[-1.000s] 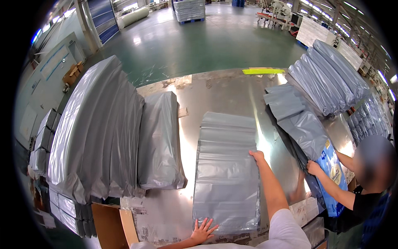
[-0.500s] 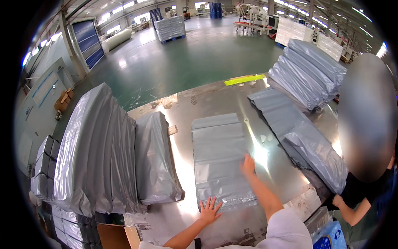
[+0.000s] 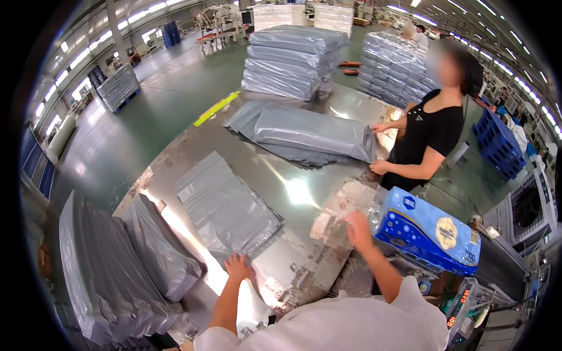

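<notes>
A flat stack of grey plastic bags (image 3: pixel 225 205) lies on the metal table in front of me. My left hand (image 3: pixel 238 268) rests at its near edge with the fingers spread. To the right, my right hand (image 3: pixel 358 228) is over the worn corner of the table, away from the bags. It is close to a blue printed plastic-wrapped pack (image 3: pixel 430 231); its fingers are smeared by motion, and I see nothing clearly in them.
Across the metal table (image 3: pixel 281 202), a co-worker (image 3: pixel 433 131) has both hands at the end of a wrapped grey bundle (image 3: pixel 313 131). Tall grey bundles (image 3: pixel 293 61) are piled at the far edge. More bundles (image 3: pixel 99 275) stand at left. A lit display (image 3: pixel 459 304) is lower right.
The view has swung to the right. My right hand has left the bag stack and moved right toward the blue pack. My left hand stays at the stack's near edge.
</notes>
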`<control>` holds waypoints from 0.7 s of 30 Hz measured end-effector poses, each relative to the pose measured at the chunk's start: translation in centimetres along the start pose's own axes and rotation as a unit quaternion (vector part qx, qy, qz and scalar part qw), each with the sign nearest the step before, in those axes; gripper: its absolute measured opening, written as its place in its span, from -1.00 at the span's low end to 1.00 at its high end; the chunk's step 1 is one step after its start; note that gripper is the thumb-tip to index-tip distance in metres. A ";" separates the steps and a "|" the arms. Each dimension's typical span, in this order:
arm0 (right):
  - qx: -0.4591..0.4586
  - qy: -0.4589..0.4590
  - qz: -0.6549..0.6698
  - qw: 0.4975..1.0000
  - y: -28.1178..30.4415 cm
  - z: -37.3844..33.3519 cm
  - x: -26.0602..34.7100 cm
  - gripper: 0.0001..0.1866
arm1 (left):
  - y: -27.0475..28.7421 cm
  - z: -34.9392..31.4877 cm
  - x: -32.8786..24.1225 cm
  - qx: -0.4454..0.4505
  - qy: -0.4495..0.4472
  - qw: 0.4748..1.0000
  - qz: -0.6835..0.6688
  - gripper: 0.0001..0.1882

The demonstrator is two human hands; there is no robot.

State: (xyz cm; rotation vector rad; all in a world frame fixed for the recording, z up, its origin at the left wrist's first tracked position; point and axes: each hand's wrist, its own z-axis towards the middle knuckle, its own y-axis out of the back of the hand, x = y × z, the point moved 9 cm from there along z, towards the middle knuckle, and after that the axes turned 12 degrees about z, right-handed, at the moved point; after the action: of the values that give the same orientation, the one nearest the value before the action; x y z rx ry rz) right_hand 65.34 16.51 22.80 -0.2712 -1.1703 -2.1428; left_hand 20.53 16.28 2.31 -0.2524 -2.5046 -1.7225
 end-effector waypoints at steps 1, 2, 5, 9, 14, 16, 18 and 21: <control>0.011 -0.023 0.000 1.000 3.2 1.4 -2.2 -0.72 | -0.2 0.1 0.2 -0.002 0.012 1.000 -0.023 -0.28; -0.035 -0.028 -0.098 0.994 6.6 1.2 -5.6 -0.75 | -0.4 0.5 0.2 -0.007 0.021 0.999 -0.047 -0.27; -0.119 -0.146 -0.235 0.953 17.4 -1.1 -15.7 -0.67 | -2.5 0.2 0.9 0.000 0.017 0.996 -0.089 -0.21; -0.034 -0.245 -0.294 0.923 20.8 -4.5 -24.2 -0.53 | -3.7 -0.5 0.3 0.016 -0.001 0.995 -0.098 -0.12; 0.060 -0.179 -0.188 0.964 11.7 0.7 -24.9 -0.50 | -3.9 0.1 -0.3 0.023 0.022 0.995 -0.095 -0.11; 0.183 -0.314 -0.251 0.897 8.7 2.5 -25.7 -0.53 | -4.1 -0.2 0.5 0.047 0.027 0.994 -0.097 -0.10; 0.282 -0.364 -0.220 0.860 6.1 3.2 -28.9 -0.63 | -3.9 -0.1 0.6 0.053 0.024 0.993 -0.105 -0.14; 0.362 -0.342 -0.229 0.837 2.1 4.2 -29.1 -0.67 | -3.8 -0.4 1.0 0.042 0.016 0.993 -0.110 -0.20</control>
State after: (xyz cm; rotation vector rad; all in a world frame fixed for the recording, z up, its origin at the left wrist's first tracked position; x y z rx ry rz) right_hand 88.07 32.42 12.90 -0.4565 -2.5866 -1.8069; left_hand 18.85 14.63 -0.91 0.0594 -2.6594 -1.6711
